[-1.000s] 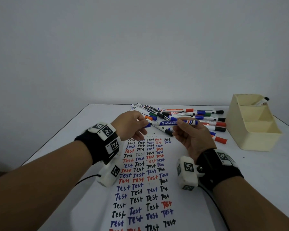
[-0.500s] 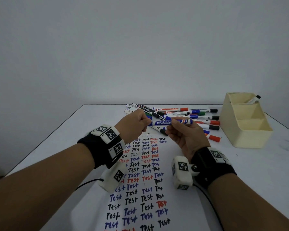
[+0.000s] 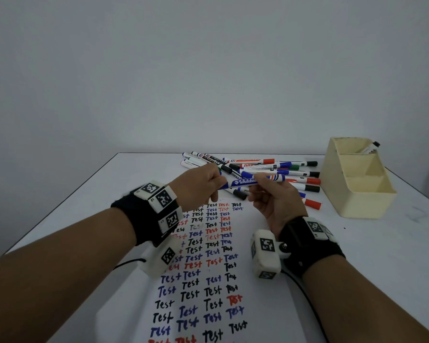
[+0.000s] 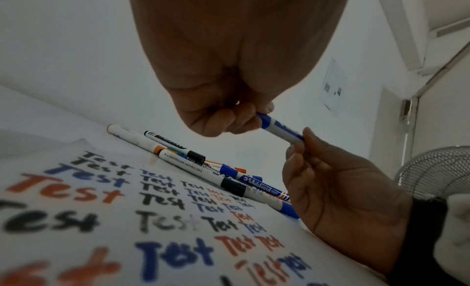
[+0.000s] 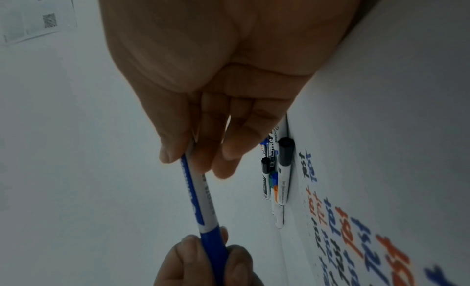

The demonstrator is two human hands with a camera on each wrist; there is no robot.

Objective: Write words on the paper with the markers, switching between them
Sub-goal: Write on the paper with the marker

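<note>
A blue whiteboard marker [image 3: 252, 181] is held level above the far end of the paper [image 3: 203, 268]. My left hand [image 3: 203, 185] grips its blue cap end [image 4: 264, 122], fingers curled round it. My right hand [image 3: 273, 196] pinches the barrel [image 5: 201, 191] between thumb and fingers, palm up. The cap still sits on the marker. The paper is covered with rows of "Test" in black, blue and red. A pile of markers [image 3: 270, 169] lies on the table beyond the hands.
A cream three-compartment holder [image 3: 354, 179] stands at the right with one marker [image 3: 370, 147] in its back compartment. The white table [image 3: 394, 256] has its left edge running diagonally. A fan [image 4: 437, 169] shows beyond the table in the left wrist view.
Both hands have lifted the blue marker slightly and drawn closer together on it. The head view has shifted a little to the right.
</note>
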